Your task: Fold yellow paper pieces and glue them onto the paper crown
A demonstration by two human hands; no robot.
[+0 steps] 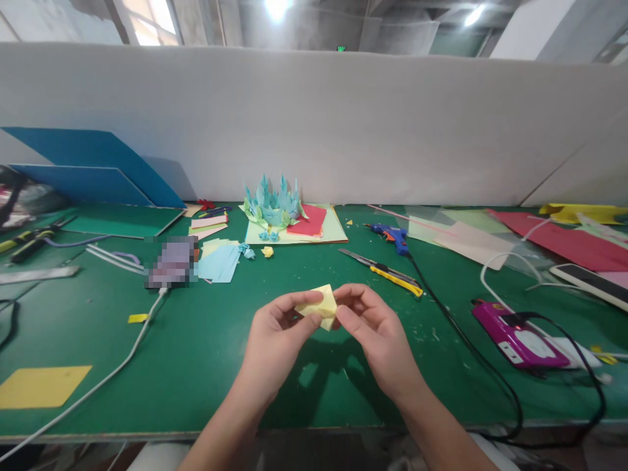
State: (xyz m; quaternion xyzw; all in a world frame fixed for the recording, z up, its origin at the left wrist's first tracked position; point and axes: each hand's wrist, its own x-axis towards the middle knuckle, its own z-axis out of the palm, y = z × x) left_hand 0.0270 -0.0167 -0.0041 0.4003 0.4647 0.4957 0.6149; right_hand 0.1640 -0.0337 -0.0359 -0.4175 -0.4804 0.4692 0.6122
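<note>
Pinching folded yellow paper [328, 301] from both sides: left hand [279, 335], right hand [377, 328], thumb and fingers each. Green table [196, 369] below, yellow-handled cutter [392, 277] beyond.

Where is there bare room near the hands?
Green tabletop lies bare between the white cable and left hand; a narrower, scrap-flecked patch sits between the right hand and black cord. Crowded: the far side, with blue paper model, glue gun and cutter.
</note>
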